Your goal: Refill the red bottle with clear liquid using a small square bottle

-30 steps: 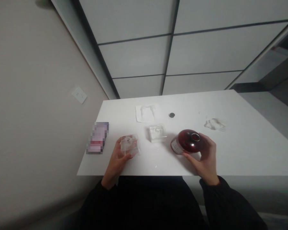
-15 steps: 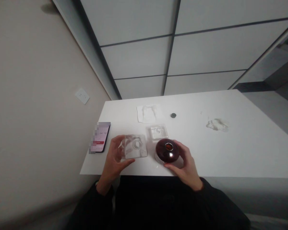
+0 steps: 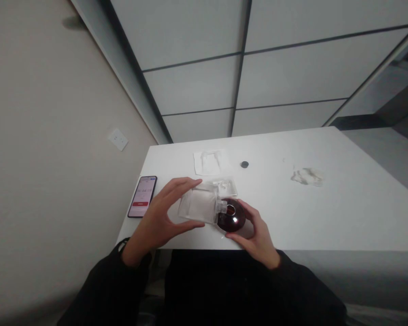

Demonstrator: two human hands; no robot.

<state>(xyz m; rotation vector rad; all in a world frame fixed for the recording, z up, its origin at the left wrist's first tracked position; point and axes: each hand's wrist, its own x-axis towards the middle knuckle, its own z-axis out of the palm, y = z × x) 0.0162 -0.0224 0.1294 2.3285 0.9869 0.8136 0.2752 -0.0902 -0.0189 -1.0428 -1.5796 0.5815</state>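
My left hand [image 3: 165,210] is closed round a clear square glass bottle [image 3: 200,203], thumb below and fingers above. The bottle is tipped on its side, its open neck pointing right, over the dark object. My right hand [image 3: 256,233] grips a round, glossy dark red-brown vessel [image 3: 236,222] from the right side. A metal-rimmed round opening shows on its top, right beside the bottle's mouth. Whether neck and rim touch, I cannot tell. Behind the bottle lies a clear shallow plastic box [image 3: 229,186], partly covered by it.
A phone [image 3: 143,197] with a lit timer screen lies at the table's left. Toward the back are a white paper piece [image 3: 207,163] and a small dark round disc [image 3: 245,164]. A crumpled translucent wrapper [image 3: 307,176] rests on the right of the white table [image 3: 343,208].
My left hand has tilted the glass bottle from neck toward me to lying sideways, and brought it right to the dark vessel. My right hand has shifted slightly left with the vessel.
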